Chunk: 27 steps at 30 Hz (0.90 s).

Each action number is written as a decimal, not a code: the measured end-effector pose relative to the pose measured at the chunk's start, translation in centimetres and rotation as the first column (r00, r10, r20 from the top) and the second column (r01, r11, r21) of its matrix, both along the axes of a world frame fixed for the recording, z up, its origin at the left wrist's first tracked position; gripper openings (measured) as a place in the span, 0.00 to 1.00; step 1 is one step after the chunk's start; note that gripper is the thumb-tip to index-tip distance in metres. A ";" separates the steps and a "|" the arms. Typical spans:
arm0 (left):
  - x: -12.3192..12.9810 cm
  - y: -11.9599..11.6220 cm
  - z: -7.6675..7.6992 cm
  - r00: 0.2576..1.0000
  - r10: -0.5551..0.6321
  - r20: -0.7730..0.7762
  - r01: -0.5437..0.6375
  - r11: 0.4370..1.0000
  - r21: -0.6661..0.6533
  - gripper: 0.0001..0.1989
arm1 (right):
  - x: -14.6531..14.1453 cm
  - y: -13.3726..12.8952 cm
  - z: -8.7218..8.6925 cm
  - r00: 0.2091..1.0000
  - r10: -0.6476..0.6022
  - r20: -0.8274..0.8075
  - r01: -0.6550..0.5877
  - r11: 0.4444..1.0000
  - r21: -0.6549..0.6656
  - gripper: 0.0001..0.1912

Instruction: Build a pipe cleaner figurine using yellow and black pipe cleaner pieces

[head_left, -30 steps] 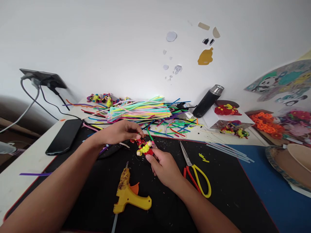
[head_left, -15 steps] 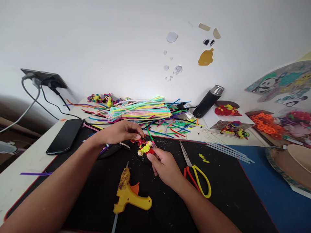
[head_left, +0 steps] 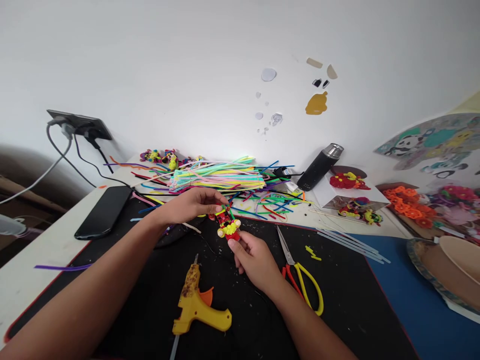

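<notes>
Between my two hands is a small pipe-cleaner figure [head_left: 227, 227] in red, yellow and black, held above the black mat. My left hand [head_left: 198, 205] pinches its upper end, where a bit of green shows. My right hand [head_left: 252, 252] grips the red lower end between thumb and fingers. Below them a yellow hot glue gun [head_left: 198, 300] with an orange trigger lies on its side, a glue stick in its back end. Right of my right hand rest scissors [head_left: 300, 272] with red and yellow handles.
Behind my hands lies a bundle of pastel pipe cleaners [head_left: 217, 175], with loose ones around it. A phone [head_left: 103, 212] lies at left. A black flask [head_left: 320, 167] leans at the back right beside a white box [head_left: 326, 200]. Glue sticks [head_left: 354, 245] lie right of the scissors.
The figure has turned more upright in my hands, and the green piece at its top is now more visible by my left fingers. The camera has tilted slightly upward.
</notes>
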<state>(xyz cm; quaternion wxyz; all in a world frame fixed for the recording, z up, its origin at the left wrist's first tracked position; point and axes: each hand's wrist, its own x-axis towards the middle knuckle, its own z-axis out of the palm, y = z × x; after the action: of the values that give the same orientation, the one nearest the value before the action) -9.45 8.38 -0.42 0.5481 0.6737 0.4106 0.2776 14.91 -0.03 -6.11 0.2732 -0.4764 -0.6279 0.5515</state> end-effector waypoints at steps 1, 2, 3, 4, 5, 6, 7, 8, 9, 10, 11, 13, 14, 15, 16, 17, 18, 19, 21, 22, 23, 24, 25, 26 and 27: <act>0.0 0.1 -0.2 1.000 -0.002 0.006 0.002 1.000 -0.013 0.19 | 0.0 0.0 0.0 1.000 0.007 0.000 -0.007 1.000 0.002 0.19; -0.1 0.1 -0.3 1.000 -0.003 0.008 0.004 1.000 -0.020 0.19 | 0.0 0.0 0.0 1.000 0.016 -0.001 -0.016 1.000 0.000 0.19; -0.1 0.2 -0.4 1.000 -0.004 0.007 0.004 1.000 -0.020 0.18 | 0.0 0.0 0.0 1.000 0.019 -0.003 -0.019 1.000 -0.001 0.19; -0.2 0.3 -0.6 1.000 -0.003 0.004 0.003 1.000 -0.014 0.18 | 0.0 0.0 0.0 1.000 0.021 -0.004 -0.021 1.000 -0.002 0.19; -0.2 0.3 -0.6 1.000 -0.001 0.000 0.001 1.000 -0.005 0.18 | 0.0 0.0 0.0 1.000 0.017 -0.007 -0.017 1.000 -0.005 0.19; -0.2 0.3 -0.7 1.000 0.000 -0.003 0.000 1.000 0.005 0.18 | 0.0 0.0 0.0 1.000 0.014 -0.009 -0.014 1.000 -0.008 0.19; -0.3 0.3 -0.7 1.000 0.000 -0.005 0.000 1.000 0.009 0.18 | 0.0 0.0 0.0 1.000 0.010 -0.013 -0.011 1.000 -0.010 0.19; -0.3 0.4 -0.7 1.000 -0.001 -0.003 0.001 1.000 0.008 0.18 | 0.0 0.0 0.0 1.000 0.008 -0.018 -0.008 1.000 -0.013 0.19; -0.2 0.4 -0.8 1.000 -0.003 0.004 0.003 1.000 0.003 0.19 | -0.1 0.0 0.0 1.000 0.005 -0.021 -0.005 1.000 -0.016 0.19; -0.2 0.4 -0.8 1.000 -0.005 0.015 0.005 1.000 -0.003 0.19 | -0.1 0.0 -0.1 1.000 0.003 -0.019 -0.004 1.000 -0.018 0.19; -0.2 0.4 -0.8 1.000 -0.007 0.028 0.007 1.000 -0.009 0.19 | -0.1 0.0 -0.2 1.000 0.000 -0.014 0.000 1.000 -0.016 0.19; -0.3 0.5 -1.0 0.999 -0.015 0.049 0.015 1.000 -0.014 0.19 | -0.1 0.0 -0.4 1.000 -0.008 -0.001 0.008 1.000 -0.012 0.19; -0.3 0.5 -1.1 0.998 -0.020 0.055 0.021 1.000 -0.013 0.18 | -0.1 0.0 -0.5 1.000 -0.010 0.004 0.010 1.000 -0.011 0.19; -0.4 0.6 -1.2 0.998 -0.027 0.057 0.028 1.000 -0.012 0.17 | -0.1 0.0 -0.6 1.000 -0.012 0.006 0.012 1.000 -0.009 0.19; -0.4 0.6 -1.3 0.998 -0.034 0.058 0.035 0.999 -0.012 0.17 | 0.0 0.0 -0.6 1.000 -0.010 0.006 0.010 1.000 -0.007 0.18; -0.5 0.7 -1.4 0.997 -0.039 0.059 0.040 0.999 -0.012 0.17 | 0.0 0.0 -0.7 1.000 -0.008 0.008 0.008 1.000 -0.005 0.18; -0.6 0.7 -1.4 0.997 -0.041 0.060 0.042 0.999 -0.011 0.16 | 0.0 -0.1 -0.7 1.000 -0.003 0.013 0.003 1.000 0.001 0.18; -0.6 0.7 -1.5 0.997 -0.040 0.059 0.041 0.999 -0.009 0.16 | 0.0 -0.1 -0.7 1.000 0.003 0.020 -0.003 1.000 0.010 0.18; -0.6 0.7 -1.4 0.998 -0.036 0.051 0.036 0.999 -0.003 0.17 | 0.1 -0.2 -0.7 0.999 0.015 0.040 -0.017 0.999 0.028 0.19; -0.6 0.7 -1.3 0.998 -0.032 0.046 0.032 0.999 -0.002 0.17 | 0.1 -0.2 -0.7 0.999 0.020 0.047 -0.022 0.999 0.037 0.19; -0.6 0.7 -1.2 0.999 -0.029 0.041 0.029 1.000 -0.001 0.17 | 0.1 -0.2 -0.6 0.998 0.024 0.053 -0.026 0.999 0.044 0.20; -0.6 0.7 -1.2 0.999 -0.027 0.036 0.027 1.000 -0.001 0.17 | 0.0 -0.2 -0.6 0.998 0.026 0.061 -0.029 0.998 0.052 0.20; -0.6 0.7 -1.1 0.999 -0.026 0.030 0.026 1.000 -0.003 0.18 | 0.0 -0.2 -0.6 0.997 0.027 0.071 -0.031 0.998 0.061 0.20; -0.6 0.6 -1.1 0.999 -0.026 0.026 0.026 1.000 -0.007 0.18 | 0.0 -0.3 -0.5 0.996 0.026 0.083 -0.032 0.997 0.072 0.20; -0.5 0.6 -1.1 0.999 -0.025 0.023 0.026 1.000 -0.011 0.18 | 0.0 -0.3 -0.5 0.995 0.025 0.096 -0.034 0.996 0.084 0.20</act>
<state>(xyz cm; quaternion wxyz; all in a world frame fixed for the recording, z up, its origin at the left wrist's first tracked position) -10.00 9.01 -1.52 0.5599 0.6727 0.3973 0.2759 14.92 -0.31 -6.62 0.2551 -0.4806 -0.6702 0.5048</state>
